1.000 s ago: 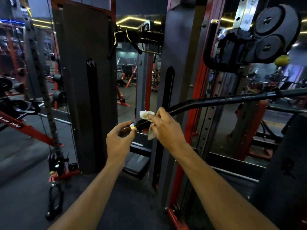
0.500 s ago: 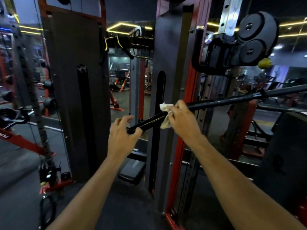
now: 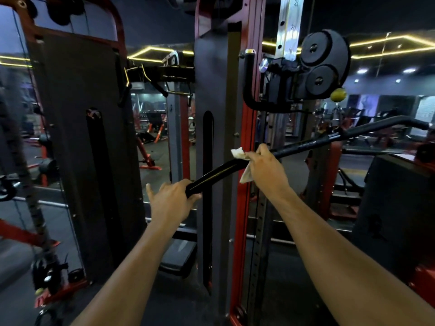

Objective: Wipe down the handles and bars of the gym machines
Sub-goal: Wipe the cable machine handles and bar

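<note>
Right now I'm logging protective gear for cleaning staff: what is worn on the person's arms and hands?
Nothing that shows. The left hand and right hand are bare, without gloves, rings or a watch. Both forearms are uncovered to the frame's bottom edge; no sleeve appears.

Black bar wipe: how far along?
Done: can't confirm; the stretch of black bar between the hands looks glossy, perhaps already wiped. In hand: the left hand grips the bar's near end to steady it, and the right hand holds the white cloth wrapped around the bar partway along. Left: the long run past the cloth out to the bent far end, plus the curved black handle above.
</note>
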Motion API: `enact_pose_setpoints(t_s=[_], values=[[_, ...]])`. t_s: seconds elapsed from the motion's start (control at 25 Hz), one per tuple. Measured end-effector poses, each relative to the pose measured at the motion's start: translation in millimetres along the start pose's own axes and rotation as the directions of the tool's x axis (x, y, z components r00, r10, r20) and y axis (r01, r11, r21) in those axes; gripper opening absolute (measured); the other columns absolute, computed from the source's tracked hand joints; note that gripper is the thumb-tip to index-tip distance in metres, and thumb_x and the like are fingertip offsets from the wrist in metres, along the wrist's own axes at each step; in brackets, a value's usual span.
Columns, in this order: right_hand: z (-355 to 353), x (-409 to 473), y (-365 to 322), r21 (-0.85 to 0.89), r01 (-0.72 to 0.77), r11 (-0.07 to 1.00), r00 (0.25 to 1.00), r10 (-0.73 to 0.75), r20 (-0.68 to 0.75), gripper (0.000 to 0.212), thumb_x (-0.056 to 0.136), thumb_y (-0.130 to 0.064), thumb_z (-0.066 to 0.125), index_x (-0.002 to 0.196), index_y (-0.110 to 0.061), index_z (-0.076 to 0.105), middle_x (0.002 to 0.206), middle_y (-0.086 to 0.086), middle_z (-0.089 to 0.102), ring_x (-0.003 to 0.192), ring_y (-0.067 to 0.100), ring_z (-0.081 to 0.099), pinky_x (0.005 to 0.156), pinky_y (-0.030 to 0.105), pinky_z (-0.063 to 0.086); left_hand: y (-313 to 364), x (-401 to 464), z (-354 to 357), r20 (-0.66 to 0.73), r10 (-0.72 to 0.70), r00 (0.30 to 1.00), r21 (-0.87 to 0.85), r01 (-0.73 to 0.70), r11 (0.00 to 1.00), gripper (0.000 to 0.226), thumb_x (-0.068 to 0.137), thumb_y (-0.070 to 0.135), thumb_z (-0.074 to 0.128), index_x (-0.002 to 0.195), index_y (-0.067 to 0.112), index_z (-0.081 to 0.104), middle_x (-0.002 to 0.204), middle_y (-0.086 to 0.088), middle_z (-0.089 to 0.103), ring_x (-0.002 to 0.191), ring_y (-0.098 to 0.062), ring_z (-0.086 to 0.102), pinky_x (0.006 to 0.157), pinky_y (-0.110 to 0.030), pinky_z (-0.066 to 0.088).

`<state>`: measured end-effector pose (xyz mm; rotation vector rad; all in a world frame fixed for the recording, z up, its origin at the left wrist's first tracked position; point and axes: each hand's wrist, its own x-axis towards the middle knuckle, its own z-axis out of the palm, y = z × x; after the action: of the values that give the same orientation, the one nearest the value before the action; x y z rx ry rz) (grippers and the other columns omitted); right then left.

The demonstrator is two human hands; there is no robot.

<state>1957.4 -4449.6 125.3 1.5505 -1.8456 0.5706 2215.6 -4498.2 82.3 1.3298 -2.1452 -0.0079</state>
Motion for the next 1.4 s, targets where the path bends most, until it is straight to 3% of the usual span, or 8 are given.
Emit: enact_pose_setpoints(t_s=[0.16, 0.32, 0.44, 0.64, 0.92, 1.08, 1.24, 1.4], values=[[-10, -22, 35, -0.025, -0.059, 0.998, 0.998, 0.059, -0.001, 0.031, 0.092, -0.021, 0.057, 0.12, -0.012, 0.067, 0.11, 0.004, 0.054, 0.092, 0.02, 0.058, 0.067, 0.029, 0.05, 18, -1, -3, -0.035, 0.01, 0.999, 0.094, -0.007, 0.996, 0.041, 0.093, 0.048, 0.068, 0.128, 0.028, 0.059, 0.118, 0.006, 0.068, 0.129, -0.024, 0.055, 0.118, -0.074, 0.012], [-22, -51, 68, 0.273, -0.21, 0.939, 0.972, 0.232, -0.048, 0.019, 0.096, -0.018, 0.061, 0.109, -0.017, 0.074, 0.099, -0.003, 0.052, 0.081, 0.015, 0.055, 0.066, 0.028, 0.043, 71, 8, 4, -0.134, 0.15, 0.98, 0.158, -0.128, 0.979, 0.084, 0.089, 0.052, 0.07, 0.158, 0.023, 0.029, 0.158, -0.004, 0.043, 0.147, -0.029, 0.037, 0.118, -0.074, 0.006], [-39, -56, 87, 0.334, -0.19, 0.923, 0.965, 0.238, -0.108, 0.018, 0.096, -0.018, 0.065, 0.11, -0.019, 0.074, 0.097, -0.008, 0.048, 0.082, 0.009, 0.05, 0.071, 0.027, 0.044, 123, 19, 13, -0.167, 0.272, 0.948, 0.159, -0.247, 0.956, 0.092, 0.091, 0.055, 0.065, 0.162, 0.022, 0.017, 0.167, -0.006, 0.027, 0.153, -0.028, 0.026, 0.12, -0.068, -0.002], [-50, -59, 124, 0.366, -0.19, 0.911, 0.955, 0.259, -0.148, 0.018, 0.094, -0.012, 0.067, 0.108, -0.019, 0.075, 0.093, -0.009, 0.046, 0.081, 0.008, 0.051, 0.072, 0.021, 0.041, 187, 49, 30, -0.157, 0.398, 0.904, 0.16, -0.374, 0.913, 0.087, 0.094, 0.056, 0.06, 0.162, 0.022, 0.019, 0.166, -0.005, 0.029, 0.152, -0.027, 0.028, 0.125, -0.062, 0.004], [-32, -49, 194, 0.357, -0.273, 0.893, 0.945, 0.319, -0.076, 0.018, 0.095, -0.013, 0.066, 0.111, -0.021, 0.072, 0.098, -0.009, 0.048, 0.082, -0.005, 0.049, 0.068, 0.008, 0.039, 245, 97, 68, -0.126, 0.439, 0.89, 0.226, -0.405, 0.886, 0.078, 0.094, 0.066, 0.05, 0.158, 0.026, 0.031, 0.158, -0.001, 0.043, 0.145, -0.027, 0.038, 0.123, -0.066, 0.005], [-25, -17, 232, 0.361, -0.258, 0.896, 0.939, 0.321, -0.124, 0.019, 0.095, -0.01, 0.066, 0.109, -0.021, 0.073, 0.103, -0.01, 0.051, 0.085, -0.001, 0.05, 0.076, 0.009, 0.044, 290, 132, 79, -0.056, 0.449, 0.892, 0.205, -0.429, 0.879, 0.078, 0.093, 0.064, 0.054, 0.156, 0.022, 0.034, 0.151, -0.003, 0.049, 0.139, -0.029, 0.045, 0.121, -0.064, 0.015], [-18, 4, 274, 0.383, -0.227, 0.895, 0.924, 0.323, -0.206, 0.02, 0.094, -0.005, 0.067, 0.109, -0.016, 0.074, 0.102, -0.001, 0.054, 0.085, 0.004, 0.052, 0.079, 0.002, 0.039, 348, 168, 92, 0.007, 0.501, 0.866, 0.156, -0.495, 0.855, 0.079, 0.091, 0.052, 0.066, 0.154, 0.015, 0.035, 0.143, -0.008, 0.054, 0.129, -0.031, 0.054, 0.1, -0.05, 0.043], [-7, 16, 331, 0.433, -0.197, 0.879, 0.907, 0.332, -0.261, 0.019, 0.093, -0.002, 0.065, 0.107, -0.011, 0.074, 0.106, -0.001, 0.053, 0.097, 0.009, 0.055, 0.094, 0.014, 0.044, 395, 201, 108, 0.068, 0.479, 0.875, 0.172, -0.484, 0.858, 0.055, 0.092, 0.048, 0.067, 0.133, 0.017, 0.05, 0.115, -0.006, 0.065, 0.1, -0.03, 0.065, 0.072, -0.04, 0.041]])
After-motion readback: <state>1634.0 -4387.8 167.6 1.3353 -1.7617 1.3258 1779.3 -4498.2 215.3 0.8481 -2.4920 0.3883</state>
